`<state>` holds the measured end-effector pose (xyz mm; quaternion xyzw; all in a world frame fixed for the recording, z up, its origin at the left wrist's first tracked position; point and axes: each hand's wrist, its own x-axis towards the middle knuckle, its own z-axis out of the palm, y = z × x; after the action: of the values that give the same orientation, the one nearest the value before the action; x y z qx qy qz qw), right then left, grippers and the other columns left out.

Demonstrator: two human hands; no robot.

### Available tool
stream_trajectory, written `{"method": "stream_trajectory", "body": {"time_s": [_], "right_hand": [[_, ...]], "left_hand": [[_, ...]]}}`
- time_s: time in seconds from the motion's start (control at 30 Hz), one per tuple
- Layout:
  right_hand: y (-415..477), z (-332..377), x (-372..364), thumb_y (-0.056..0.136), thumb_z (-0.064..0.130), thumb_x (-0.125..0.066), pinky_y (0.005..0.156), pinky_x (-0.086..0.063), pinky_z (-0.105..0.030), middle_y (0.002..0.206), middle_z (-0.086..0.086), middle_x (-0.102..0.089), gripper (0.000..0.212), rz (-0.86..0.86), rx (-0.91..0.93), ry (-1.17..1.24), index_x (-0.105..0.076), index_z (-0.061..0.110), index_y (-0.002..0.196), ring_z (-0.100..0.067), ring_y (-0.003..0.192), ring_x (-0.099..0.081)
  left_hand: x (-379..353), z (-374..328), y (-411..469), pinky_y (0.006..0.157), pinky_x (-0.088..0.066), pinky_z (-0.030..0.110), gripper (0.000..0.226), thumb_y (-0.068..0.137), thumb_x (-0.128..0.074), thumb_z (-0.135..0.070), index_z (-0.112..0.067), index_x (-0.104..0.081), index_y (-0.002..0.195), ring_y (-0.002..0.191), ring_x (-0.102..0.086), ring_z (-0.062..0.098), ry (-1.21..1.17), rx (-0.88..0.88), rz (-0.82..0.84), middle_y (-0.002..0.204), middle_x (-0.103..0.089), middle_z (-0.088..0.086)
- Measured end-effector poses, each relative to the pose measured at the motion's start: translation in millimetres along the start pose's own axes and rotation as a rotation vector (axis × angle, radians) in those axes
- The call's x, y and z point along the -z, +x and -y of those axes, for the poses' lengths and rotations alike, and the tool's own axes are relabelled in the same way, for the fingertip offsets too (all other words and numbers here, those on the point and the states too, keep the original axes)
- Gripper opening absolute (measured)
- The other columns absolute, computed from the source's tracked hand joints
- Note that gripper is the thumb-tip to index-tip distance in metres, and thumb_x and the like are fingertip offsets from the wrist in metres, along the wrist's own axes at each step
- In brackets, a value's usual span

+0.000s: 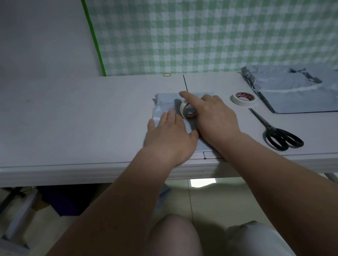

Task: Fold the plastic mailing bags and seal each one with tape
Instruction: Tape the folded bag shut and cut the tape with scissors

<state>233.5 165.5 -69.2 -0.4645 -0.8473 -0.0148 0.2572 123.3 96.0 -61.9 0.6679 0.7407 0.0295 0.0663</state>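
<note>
A folded grey mailing bag (166,104) lies on the white table (80,119) in front of me. My left hand (169,135) rests flat on the bag with straight fingers, pressing it down. My right hand (212,115) grips a roll of white tape (187,111) standing on edge on the bag, with the index finger stretched forward over the roll. A second roll of white tape (243,99) lies flat on the table to the right.
Black scissors (275,131) lie right of my right arm. A pile of unfolded grey mailing bags (301,96) sits at the far right. A rubber band (166,74) lies by the green checked cloth (215,20) at the back. My knees show below the table's front edge.
</note>
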Motion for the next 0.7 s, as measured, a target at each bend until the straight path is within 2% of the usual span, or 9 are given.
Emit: {"method": "stream_trajectory", "body": {"time_s": [0.1,0.17,0.23,0.3,0.4,0.53,0.6,0.7], "right_hand": [[2,-3,-1,0.094,0.009,-0.038,0.068,-0.035,-0.032,0.105,-0.007,-0.055,0.063,-0.008,-0.005,0.051,-0.025,0.043,0.145,-0.025,0.102,-0.048],[3,-8,-1,0.094,0.01,-0.042,0.067,-0.04,-0.034,0.101,-0.008,-0.062,0.061,-0.02,-0.059,0.184,-0.028,0.038,0.146,-0.027,0.095,-0.055],[4,-12,0,0.091,0.011,-0.049,0.074,-0.045,-0.037,0.097,-0.008,-0.067,0.054,-0.036,-0.106,0.316,-0.04,0.028,0.141,-0.029,0.093,-0.06],[7,-14,0,0.088,0.009,-0.053,0.082,-0.047,-0.038,0.102,-0.007,-0.069,0.043,-0.03,-0.094,0.341,-0.053,0.023,0.129,-0.03,0.098,-0.06],[12,-15,1,0.088,0.008,-0.051,0.081,-0.046,-0.036,0.106,-0.004,-0.069,0.035,0.0,-0.039,0.323,-0.061,0.024,0.118,-0.029,0.101,-0.058],[15,-17,4,0.093,0.012,-0.045,0.075,-0.038,-0.033,0.112,-0.005,-0.065,0.042,0.03,-0.022,0.222,-0.056,0.032,0.128,-0.029,0.112,-0.045],[14,-17,7,0.093,0.011,-0.044,0.071,-0.033,-0.032,0.107,-0.008,-0.066,0.044,0.006,-0.007,0.133,-0.054,0.033,0.13,-0.03,0.111,-0.043],[13,-20,13,0.092,0.007,-0.043,0.074,-0.028,-0.031,0.097,-0.01,-0.069,0.047,-0.036,0.037,0.032,-0.054,0.031,0.131,-0.03,0.103,-0.043]], "left_hand": [[-1,1,-1,0.117,0.005,0.052,0.071,0.097,-0.014,-0.056,-0.016,0.004,0.153,0.147,0.008,0.017,0.012,0.013,0.013,0.161,0.008,0.002],[-2,1,-1,0.116,0.008,0.054,0.072,0.096,-0.013,-0.058,-0.018,0.004,0.153,0.147,0.008,0.017,0.015,0.019,0.017,0.161,0.009,0.001],[-3,0,-1,0.115,0.009,0.055,0.072,0.096,-0.013,-0.059,-0.019,0.004,0.153,0.147,0.009,0.017,0.023,0.022,0.015,0.161,0.009,0.001],[-4,0,-1,0.115,0.01,0.055,0.072,0.096,-0.012,-0.059,-0.019,0.004,0.153,0.147,0.009,0.017,0.031,0.023,0.017,0.161,0.008,0.001],[-3,0,0,0.114,0.013,0.056,0.073,0.095,-0.011,-0.061,-0.019,0.004,0.153,0.147,0.009,0.017,0.048,0.031,0.021,0.161,0.008,0.001],[-3,-1,0,0.113,0.014,0.058,0.075,0.094,-0.012,-0.062,-0.019,0.003,0.153,0.147,0.008,0.017,0.047,0.039,0.009,0.161,0.006,0.001],[-3,-1,0,0.112,0.014,0.058,0.075,0.094,-0.012,-0.062,-0.019,0.001,0.153,0.147,0.008,0.017,0.051,0.046,0.008,0.161,0.005,0.001],[-2,-2,-2,0.112,0.014,0.058,0.074,0.094,-0.012,-0.062,-0.017,0.0,0.153,0.147,0.008,0.018,0.052,0.055,0.013,0.161,0.006,0.001]]}}
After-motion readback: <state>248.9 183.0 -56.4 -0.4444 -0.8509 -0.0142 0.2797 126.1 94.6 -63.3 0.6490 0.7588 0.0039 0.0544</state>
